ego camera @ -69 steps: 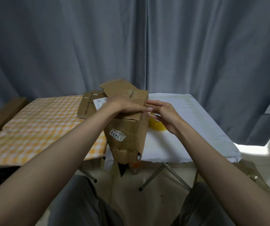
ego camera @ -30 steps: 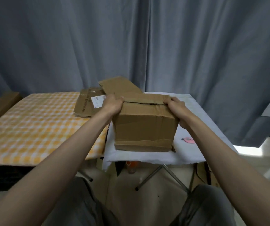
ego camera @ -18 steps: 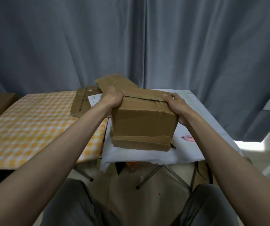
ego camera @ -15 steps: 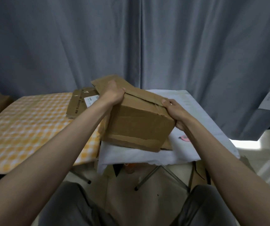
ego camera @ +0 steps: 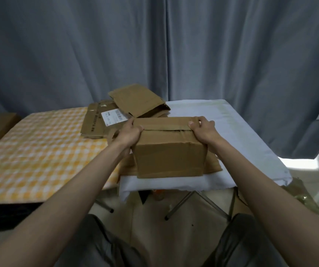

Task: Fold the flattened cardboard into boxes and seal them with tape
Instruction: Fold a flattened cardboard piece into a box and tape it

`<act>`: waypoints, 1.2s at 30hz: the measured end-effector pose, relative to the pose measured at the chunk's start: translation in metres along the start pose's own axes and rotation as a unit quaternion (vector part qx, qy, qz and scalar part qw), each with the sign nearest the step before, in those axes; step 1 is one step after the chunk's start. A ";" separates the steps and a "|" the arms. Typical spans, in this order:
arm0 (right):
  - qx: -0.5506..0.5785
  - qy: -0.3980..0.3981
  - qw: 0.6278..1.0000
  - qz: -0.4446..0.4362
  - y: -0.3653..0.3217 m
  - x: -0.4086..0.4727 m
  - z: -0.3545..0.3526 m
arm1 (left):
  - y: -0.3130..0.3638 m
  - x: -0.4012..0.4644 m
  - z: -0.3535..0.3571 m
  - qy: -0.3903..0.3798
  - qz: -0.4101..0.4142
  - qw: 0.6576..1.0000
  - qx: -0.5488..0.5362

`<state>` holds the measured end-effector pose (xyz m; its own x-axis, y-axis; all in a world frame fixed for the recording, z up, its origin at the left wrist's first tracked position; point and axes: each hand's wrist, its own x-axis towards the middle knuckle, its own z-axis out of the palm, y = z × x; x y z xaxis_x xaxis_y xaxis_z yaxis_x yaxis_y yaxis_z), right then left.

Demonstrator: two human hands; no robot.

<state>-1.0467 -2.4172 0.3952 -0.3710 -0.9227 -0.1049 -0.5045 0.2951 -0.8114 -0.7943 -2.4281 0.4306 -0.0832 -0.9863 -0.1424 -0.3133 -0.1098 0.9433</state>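
while gripping the box top's end edges, left hand and right hand, white table edge near

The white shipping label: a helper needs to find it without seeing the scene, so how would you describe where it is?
Start at the yellow checked tablecloth. At its far right corner lies a stack of flattened cardboard. The white shipping label is stuck on top, the only white barcoded patch, just beyond the left hand.
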 end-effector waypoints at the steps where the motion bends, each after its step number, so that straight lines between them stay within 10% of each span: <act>1: -0.013 0.008 1.000 -0.004 0.003 -0.002 0.000 | -0.004 0.002 0.004 0.007 -0.002 1.000 0.020; 4: -0.046 0.023 0.999 -0.013 0.002 -0.007 0.000 | -0.005 0.002 0.009 0.009 0.062 0.981 0.181; 8: 0.012 -0.032 0.999 0.016 0.000 -0.012 -0.011 | 0.005 0.006 0.021 -0.028 0.247 0.863 0.440; 12: 0.195 -0.114 0.973 0.055 0.021 -0.014 -0.045 | 0.005 0.011 0.036 -0.099 0.216 0.806 0.542; 18: 0.091 0.088 0.991 0.042 0.091 0.009 -0.058 | 0.003 0.014 0.034 -0.108 0.202 0.798 0.557; 26: -0.249 -0.085 0.953 -0.150 0.082 0.080 0.005 | -0.003 0.017 0.032 -0.095 0.215 0.799 0.553; 36: -0.005 0.166 0.972 -0.166 0.076 0.047 -0.036 | 0.002 0.017 0.034 -0.107 0.208 0.793 0.563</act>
<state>-1.1310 -2.4294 0.3496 -0.4169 -0.8372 0.3540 -0.6463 -0.0007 -0.7630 -0.8284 -2.4409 0.4195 -0.5223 -0.8512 -0.0505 -0.8520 0.5184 0.0733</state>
